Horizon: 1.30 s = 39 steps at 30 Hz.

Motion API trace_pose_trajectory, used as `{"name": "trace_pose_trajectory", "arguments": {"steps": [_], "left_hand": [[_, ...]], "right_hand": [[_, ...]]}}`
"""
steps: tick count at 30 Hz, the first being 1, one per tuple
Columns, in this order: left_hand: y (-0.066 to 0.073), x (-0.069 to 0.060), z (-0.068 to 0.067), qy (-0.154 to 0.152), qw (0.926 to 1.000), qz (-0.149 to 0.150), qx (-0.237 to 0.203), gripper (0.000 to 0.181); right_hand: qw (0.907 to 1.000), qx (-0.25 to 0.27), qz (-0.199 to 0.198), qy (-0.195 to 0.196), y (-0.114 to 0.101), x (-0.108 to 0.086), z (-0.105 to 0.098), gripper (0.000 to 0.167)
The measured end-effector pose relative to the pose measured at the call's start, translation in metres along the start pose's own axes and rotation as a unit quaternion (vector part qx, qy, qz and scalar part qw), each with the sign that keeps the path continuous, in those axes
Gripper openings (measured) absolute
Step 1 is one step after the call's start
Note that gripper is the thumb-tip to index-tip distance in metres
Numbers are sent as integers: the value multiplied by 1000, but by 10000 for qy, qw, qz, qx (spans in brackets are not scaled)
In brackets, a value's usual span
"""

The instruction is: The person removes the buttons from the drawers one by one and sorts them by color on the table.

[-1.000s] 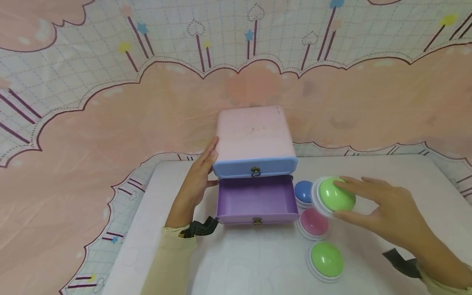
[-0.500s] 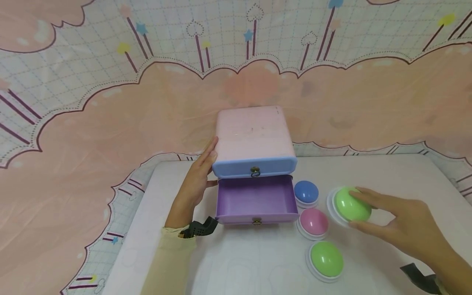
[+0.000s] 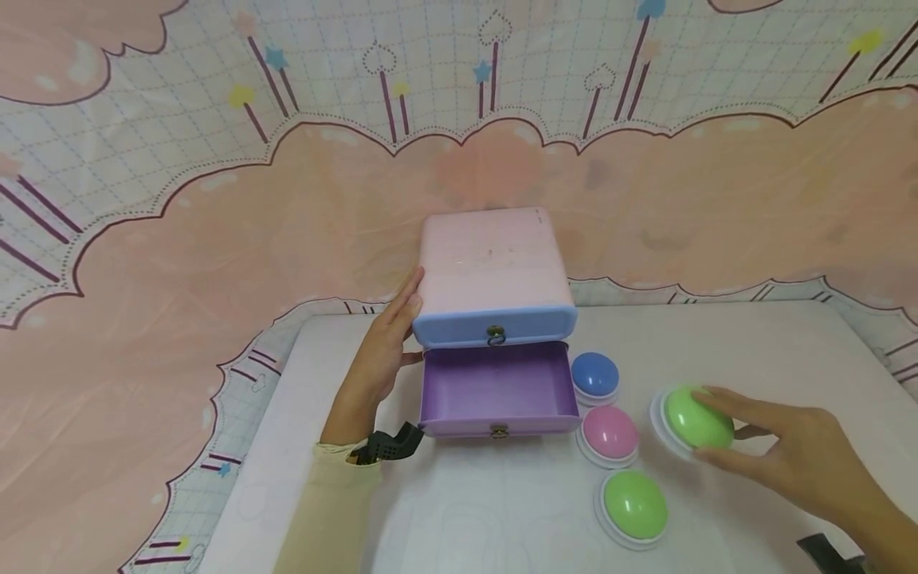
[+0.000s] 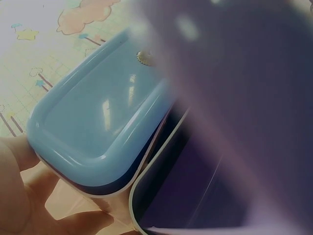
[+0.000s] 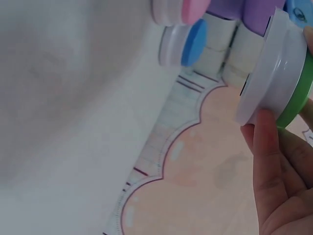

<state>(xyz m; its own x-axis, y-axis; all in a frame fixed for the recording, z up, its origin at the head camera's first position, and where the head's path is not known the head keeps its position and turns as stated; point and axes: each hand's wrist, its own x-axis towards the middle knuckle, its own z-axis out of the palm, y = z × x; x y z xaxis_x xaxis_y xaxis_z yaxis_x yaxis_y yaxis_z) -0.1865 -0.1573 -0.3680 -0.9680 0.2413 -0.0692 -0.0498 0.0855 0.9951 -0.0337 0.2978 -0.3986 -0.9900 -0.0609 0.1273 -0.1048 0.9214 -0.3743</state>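
A small pink drawer box (image 3: 495, 255) stands on the table with its blue upper drawer (image 3: 459, 328) closed. The purple lower drawer (image 3: 495, 383) is pulled out, and nothing shows inside it. My left hand (image 3: 380, 359) rests against the box's left side, its fingers along the wall; the left wrist view shows it beside the blue drawer front (image 4: 93, 117). My right hand (image 3: 796, 446) grips a green dome-topped push button (image 3: 699, 418) with a white base, thumb and fingers round its rim. In the right wrist view that button's white base (image 5: 279, 68) appears clear of the table.
Right of the drawer stand a blue dome button (image 3: 595, 373), a pink dome button (image 3: 610, 432) and a second green dome button (image 3: 635, 504). All are on the white table (image 3: 502, 510). A patterned cloth (image 3: 681, 191) hangs behind the table.
My right hand has moved right and slightly toward me with the green push button, away from the blue and pink buttons. My left hand and the drawer box stay put.
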Motion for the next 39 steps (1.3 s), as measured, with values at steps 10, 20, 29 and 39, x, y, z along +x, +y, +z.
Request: {"name": "trace_pose_trajectory", "arguments": {"steps": [10, 20, 29, 39], "left_hand": [[-1, 1, 0, -7, 10000, -6, -59, 46], [-2, 1, 0, 0, 10000, -25, -41, 46], [-1, 1, -1, -5, 10000, -15, -53, 46], [-1, 1, -1, -9, 10000, -8, -74, 46]], "right_hand": [[9973, -38, -83, -730, 23, -5, 11, 76], [9918, -128, -60, -1271, 44, -14, 24, 77], [9807, -159, 37, -1951, 54, -19, 30, 82], [9843, -225, -805, -1558, 62, -26, 39, 79]]}}
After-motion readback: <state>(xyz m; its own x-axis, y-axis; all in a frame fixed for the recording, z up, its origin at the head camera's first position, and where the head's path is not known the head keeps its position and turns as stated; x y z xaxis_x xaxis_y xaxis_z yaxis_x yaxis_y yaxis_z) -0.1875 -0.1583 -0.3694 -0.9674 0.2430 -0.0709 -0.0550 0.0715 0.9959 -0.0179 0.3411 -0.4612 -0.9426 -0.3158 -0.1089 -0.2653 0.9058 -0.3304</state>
